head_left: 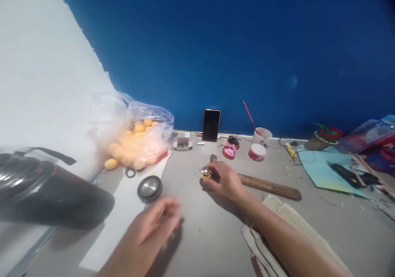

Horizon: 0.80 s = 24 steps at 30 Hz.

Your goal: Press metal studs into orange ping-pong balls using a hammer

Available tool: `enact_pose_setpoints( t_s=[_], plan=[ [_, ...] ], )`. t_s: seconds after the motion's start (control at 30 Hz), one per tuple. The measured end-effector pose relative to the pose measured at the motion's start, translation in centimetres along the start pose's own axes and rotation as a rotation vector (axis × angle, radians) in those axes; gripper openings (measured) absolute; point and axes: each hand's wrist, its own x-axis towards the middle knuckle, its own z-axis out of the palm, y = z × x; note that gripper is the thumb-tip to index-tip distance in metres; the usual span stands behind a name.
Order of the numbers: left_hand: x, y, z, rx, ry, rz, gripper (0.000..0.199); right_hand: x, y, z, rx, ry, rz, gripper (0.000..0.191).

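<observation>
My right hand (226, 180) is closed around a small yellow ball (205, 172), with shiny silver pieces covering its visible side. Just beyond that hand lies a hammer (268, 186); its wooden handle points right, and most of its head is hidden by the hand. My left hand (160, 219) hovers low over the left side of the table, fingers curled and blurred. What it holds, if anything, cannot be made out. Near it sits a round dark dish (149, 187) with a metal centre. A small open box (183, 142) with tiny shiny pieces stands farther back.
At left are a large dark bottle (58, 195) and a plastic bag of yellow balls (138, 141). A phone (211, 125) leans against the blue wall. Paint pots (257, 151) and a white cup (262, 135) stand back right. A folded cloth (277, 211) lies under my right forearm.
</observation>
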Motion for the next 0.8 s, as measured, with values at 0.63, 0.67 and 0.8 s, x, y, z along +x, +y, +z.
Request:
enact_pose_setpoints(
  t_s=[0.63,0.67,0.8],
  plan=[
    [10.9,0.0,8.4,-0.593,-0.128,-0.287,0.034,0.0,1.2,0.2,-0.024,-0.079,-0.072,0.028],
    [11.1,-0.2,8.2,-0.625,-0.093,-0.303,0.038,0.2,1.3,-0.2,-0.010,-0.104,-0.058,0.033],
    [11.5,-0.1,7.3,-0.692,0.040,-0.342,0.044,2.1,0.4,-2.7,-0.058,-0.235,0.151,0.020]
  ],
)
